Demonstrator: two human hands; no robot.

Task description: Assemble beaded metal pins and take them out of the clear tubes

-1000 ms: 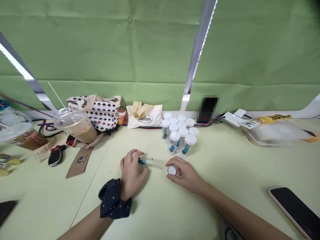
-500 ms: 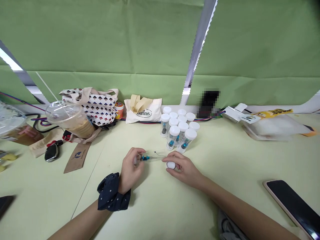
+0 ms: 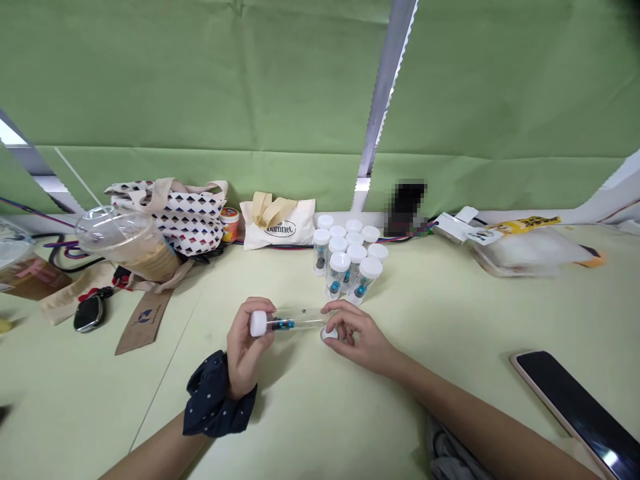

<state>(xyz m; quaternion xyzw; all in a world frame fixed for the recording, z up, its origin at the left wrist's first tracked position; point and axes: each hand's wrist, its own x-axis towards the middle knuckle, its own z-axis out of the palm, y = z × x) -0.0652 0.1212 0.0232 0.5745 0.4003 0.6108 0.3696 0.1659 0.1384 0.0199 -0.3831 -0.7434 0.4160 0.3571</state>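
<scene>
A clear plastic tube (image 3: pixel 305 319) lies level between my hands, with a blue and black piece (image 3: pixel 284 325) inside near its left end. My left hand (image 3: pixel 246 347) is closed around that end, where a white cap (image 3: pixel 258 323) sits. At the other end, my right hand (image 3: pixel 361 337) pinches a loose white cap (image 3: pixel 328 334) between thumb and fingers, and its fingertips are at the tube's right end. Whether they touch the tube I cannot tell. Just beyond, several white-capped tubes (image 3: pixel 339 263) stand upright in a cluster, blue pieces visible in some.
A phone (image 3: pixel 575 407) lies at the right. To the left are an iced drink cup (image 3: pixel 135 250), a patterned bag (image 3: pixel 187 217), a car key (image 3: pixel 90 312) and a brown paper sleeve (image 3: pixel 144 322). A white pouch (image 3: pixel 300 227) and cables line the green back wall (image 3: pixel 300 87).
The tube is now plainly seen spanning both hands, its white cap showing in my left hand. My right hand has turned the loose cap and brought it by the tube's right end.
</scene>
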